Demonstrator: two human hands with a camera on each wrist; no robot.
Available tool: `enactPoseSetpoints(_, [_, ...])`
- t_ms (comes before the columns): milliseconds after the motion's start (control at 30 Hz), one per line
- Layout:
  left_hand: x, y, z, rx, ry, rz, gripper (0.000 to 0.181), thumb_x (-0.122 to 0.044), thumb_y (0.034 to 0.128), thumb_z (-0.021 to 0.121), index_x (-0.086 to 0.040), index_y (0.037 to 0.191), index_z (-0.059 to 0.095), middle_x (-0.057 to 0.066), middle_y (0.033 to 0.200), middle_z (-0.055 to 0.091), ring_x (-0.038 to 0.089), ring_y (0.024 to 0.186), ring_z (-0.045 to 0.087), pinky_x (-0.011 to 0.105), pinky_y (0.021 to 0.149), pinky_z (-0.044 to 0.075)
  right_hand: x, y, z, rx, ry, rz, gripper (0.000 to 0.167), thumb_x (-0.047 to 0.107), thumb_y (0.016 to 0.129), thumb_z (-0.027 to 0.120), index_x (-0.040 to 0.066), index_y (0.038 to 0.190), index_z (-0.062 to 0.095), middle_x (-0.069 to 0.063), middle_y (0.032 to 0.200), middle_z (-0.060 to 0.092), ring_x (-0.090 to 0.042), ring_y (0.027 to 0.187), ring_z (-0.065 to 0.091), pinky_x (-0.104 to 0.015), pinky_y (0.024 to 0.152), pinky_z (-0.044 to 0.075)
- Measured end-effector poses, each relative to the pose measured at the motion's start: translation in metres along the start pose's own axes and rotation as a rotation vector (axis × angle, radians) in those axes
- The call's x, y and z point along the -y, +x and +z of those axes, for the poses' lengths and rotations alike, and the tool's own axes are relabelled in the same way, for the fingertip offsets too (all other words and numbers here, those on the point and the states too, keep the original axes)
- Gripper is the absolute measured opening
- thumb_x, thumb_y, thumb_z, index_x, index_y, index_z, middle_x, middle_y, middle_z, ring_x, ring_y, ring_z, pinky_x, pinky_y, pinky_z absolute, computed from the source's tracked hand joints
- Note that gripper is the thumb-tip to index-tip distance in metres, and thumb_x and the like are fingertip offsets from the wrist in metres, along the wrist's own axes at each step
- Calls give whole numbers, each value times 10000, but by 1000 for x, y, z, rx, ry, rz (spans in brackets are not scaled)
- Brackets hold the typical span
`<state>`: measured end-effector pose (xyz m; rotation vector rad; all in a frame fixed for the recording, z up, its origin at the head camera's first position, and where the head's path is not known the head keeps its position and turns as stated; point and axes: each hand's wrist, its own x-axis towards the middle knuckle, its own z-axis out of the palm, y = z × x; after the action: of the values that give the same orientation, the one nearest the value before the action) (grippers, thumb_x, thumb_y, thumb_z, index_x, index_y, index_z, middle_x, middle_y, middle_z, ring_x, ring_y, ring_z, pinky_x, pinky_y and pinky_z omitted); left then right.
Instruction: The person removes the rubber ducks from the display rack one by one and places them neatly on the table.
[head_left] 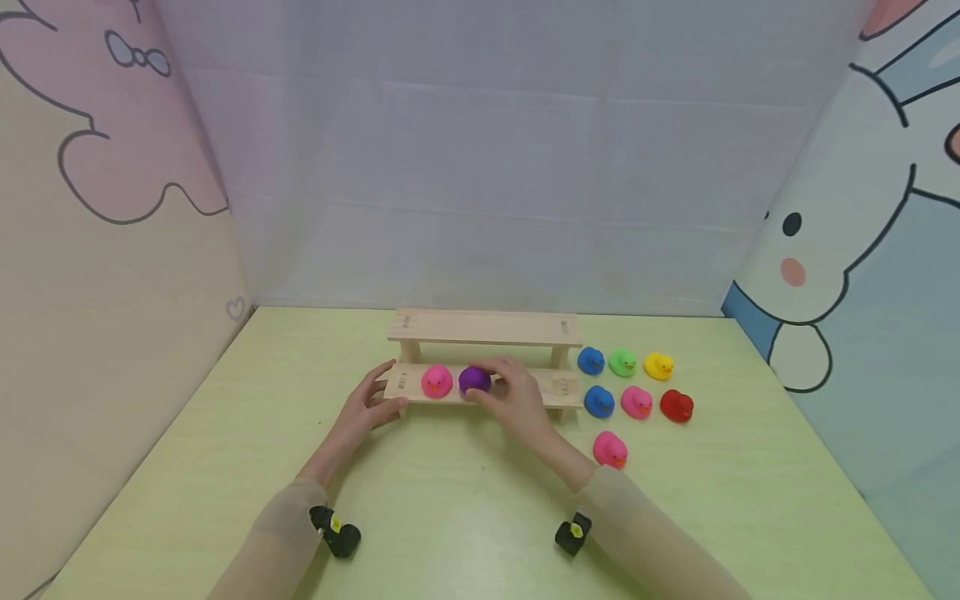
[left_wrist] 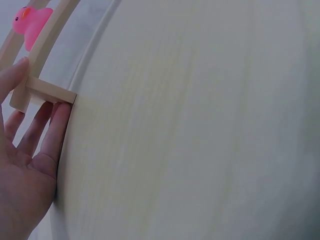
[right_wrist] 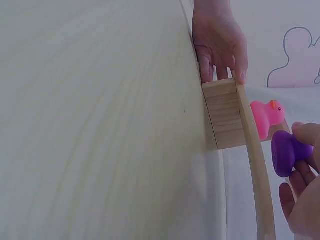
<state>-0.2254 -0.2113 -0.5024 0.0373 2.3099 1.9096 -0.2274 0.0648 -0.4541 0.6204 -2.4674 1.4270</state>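
A purple rubber duck (head_left: 474, 380) is pinched between the thumb and fingers of my right hand (head_left: 519, 402). In the right wrist view, a small gap shows between the purple duck (right_wrist: 283, 155) and the front plank. A pink rubber duck (head_left: 437, 381) sits on the lower step of the two-step wooden stand (head_left: 483, 327), left of the purple one. My left hand (head_left: 369, 402) touches the stand's left end with fairly straight fingers. The left wrist view shows its thumb at the plank and its fingers (left_wrist: 56, 131) by the support underneath.
Right of the stand, several rubber ducks stand on the table (head_left: 480, 517): a green duck (head_left: 622, 363), a yellow duck (head_left: 659, 366), a red duck (head_left: 677, 406), and blue and pink ones. A pale curtain (head_left: 480, 192) hangs behind the table, with printed cartoon panels at both sides.
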Motion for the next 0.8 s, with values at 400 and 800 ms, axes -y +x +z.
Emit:
enactPoseSetpoints(400, [-1, -1, 0, -2, -7, 5, 752, -238, 938, 681, -307, 1560, 263, 195, 1458, 446, 218, 1121, 610, 314, 901, 570, 6, -12, -38, -22, -32, -22, 396, 178, 827, 800, 101, 1202, 699, -57, 1156, 694, -213, 1071, 620, -420, 885, 549])
enactPoseSetpoints(800, [-1, -1, 1, -4, 4, 1, 752, -243, 939, 681, -304, 1560, 261, 195, 1452, 448, 227, 1124, 609, 324, 914, 567, 1, -30, -86, -66, -43, -24, 411, 220, 847, 786, 186, 1243, 678, -22, 1190, 668, -183, 1102, 585, -414, 904, 540])
